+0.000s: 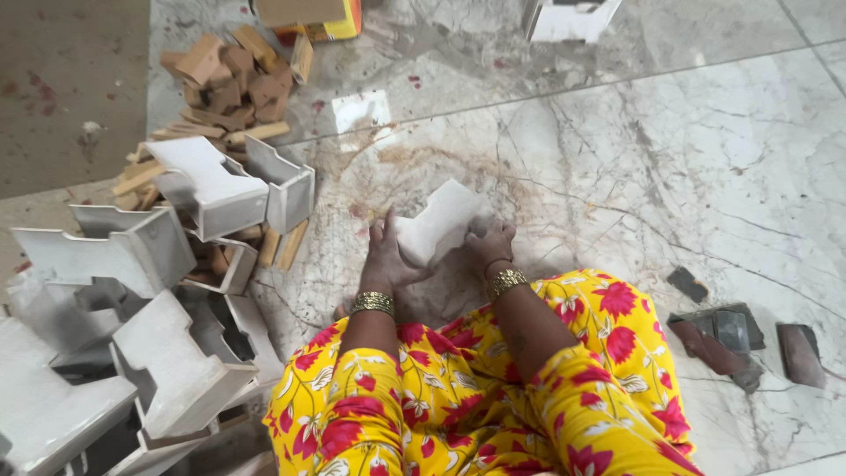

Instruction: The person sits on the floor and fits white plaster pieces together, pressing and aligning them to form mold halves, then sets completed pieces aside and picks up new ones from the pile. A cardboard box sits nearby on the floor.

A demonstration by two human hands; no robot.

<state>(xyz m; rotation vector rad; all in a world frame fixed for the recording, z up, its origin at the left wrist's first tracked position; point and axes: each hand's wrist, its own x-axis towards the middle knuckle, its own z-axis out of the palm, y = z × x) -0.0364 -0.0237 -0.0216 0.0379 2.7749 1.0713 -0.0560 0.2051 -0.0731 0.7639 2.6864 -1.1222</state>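
Both hands were closed on one white notched block (438,222), held low over the marble floor (670,167) just ahead of the knees: the left hand (388,257) clasped its near end at about 7 o'clock of the block, thumb pressed on the upper face, while the right hand (490,240) gripped the side at about 4 o'clock, fingers curled under the edge. Whether the block touched the floor could not be told, but a ring of tan dust lay on the marble around it, which suggested rubbing or smoothing. For such a step, pressure would best be kept even across both hands, with the block's lower face flat to the stone so that no corner dug in or chipped. The wrists, each with a gold bangle (374,302), were best kept low and steady. A pile of like white blocks (167,291) lay at 9 o'clock of the hands, wooden offcuts (231,79) at 11 o'clock, and dark abrasive scraps (731,339) at 4 o'clock, all well apart from the work.
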